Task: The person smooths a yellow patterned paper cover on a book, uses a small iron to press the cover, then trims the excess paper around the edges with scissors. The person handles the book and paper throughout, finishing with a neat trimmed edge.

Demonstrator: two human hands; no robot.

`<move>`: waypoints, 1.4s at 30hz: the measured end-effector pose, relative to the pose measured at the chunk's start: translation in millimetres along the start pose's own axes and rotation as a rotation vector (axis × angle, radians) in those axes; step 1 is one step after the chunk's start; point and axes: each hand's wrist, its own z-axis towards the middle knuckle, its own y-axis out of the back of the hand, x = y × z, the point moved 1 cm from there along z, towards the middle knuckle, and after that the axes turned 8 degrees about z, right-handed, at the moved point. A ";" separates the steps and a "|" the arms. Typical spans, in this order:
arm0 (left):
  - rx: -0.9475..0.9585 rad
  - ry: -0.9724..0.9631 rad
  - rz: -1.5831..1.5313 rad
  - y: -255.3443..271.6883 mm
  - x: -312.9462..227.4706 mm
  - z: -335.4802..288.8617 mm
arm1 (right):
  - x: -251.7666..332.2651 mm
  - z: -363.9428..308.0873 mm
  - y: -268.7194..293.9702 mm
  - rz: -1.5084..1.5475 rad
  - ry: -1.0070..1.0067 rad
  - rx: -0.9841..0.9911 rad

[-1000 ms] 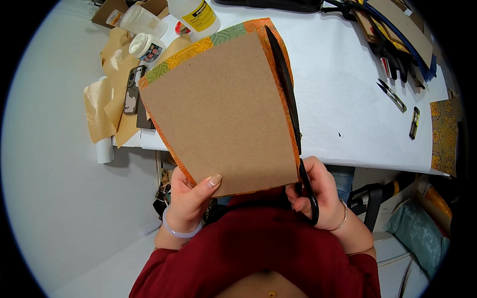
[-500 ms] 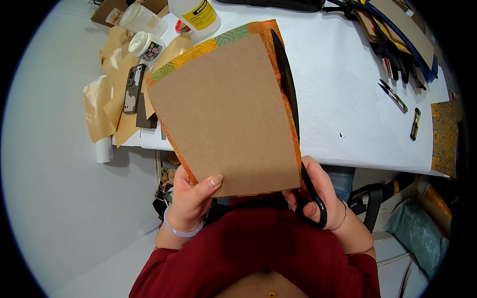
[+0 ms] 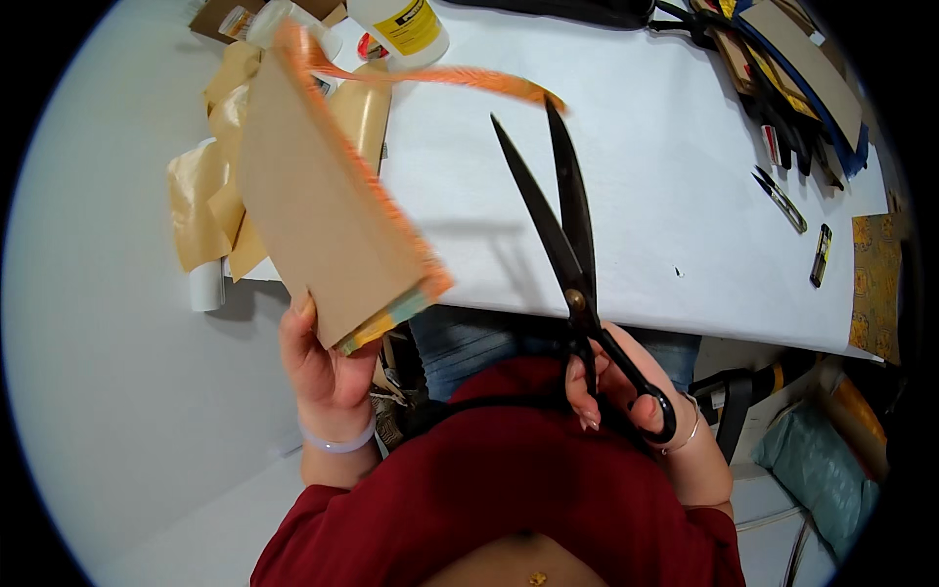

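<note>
My left hand (image 3: 331, 382) grips a brown cardboard sheet (image 3: 305, 201) by its lower corner, thumb on the bare side. Patterned fabric backs the sheet, with orange, yellow and green showing along its edges. The sheet is tilted and a little blurred. From its top corner a narrow orange fabric strip (image 3: 455, 78) stretches right, reaching the tips of the scissors. Those large black scissors (image 3: 575, 264) are in my right hand (image 3: 631, 386), fingers through the handles, blades spread apart and pointing away from me. A gap separates the scissors from the cardboard.
A white-covered table (image 3: 675, 235) lies beyond my hands. On its left are tan paper pieces (image 3: 201, 196) and a bottle with a yellow label (image 3: 411, 31). At right lie thread snips (image 3: 781, 201), a small cutter (image 3: 821, 254), patterned fabric (image 3: 873, 284) and stacked boards (image 3: 797, 68).
My left hand has swung the cardboard left and turned it, away from the scissors. The scissor blades, closed together before, have spread. An orange strip now trails from the board's top corner.
</note>
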 end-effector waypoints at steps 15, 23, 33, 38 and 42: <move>-0.072 0.130 0.478 -24.4 19.1 -22.1 | 1.2 7.7 -6.4 -0.191 0.061 -0.051; -0.043 0.139 0.588 -23.9 20.7 -25.9 | 6.3 8.9 -9.4 -0.315 0.096 -0.148; -0.026 0.136 0.626 -30.1 25.4 -25.2 | 3.7 8.3 -7.8 -0.341 0.153 -0.184; -0.016 0.132 0.618 -30.1 27.1 -25.9 | 1.4 8.3 -6.5 -0.342 0.158 -0.194; -0.010 0.140 0.606 -28.7 27.4 -26.4 | -1.7 8.1 -5.3 -0.319 0.168 -0.194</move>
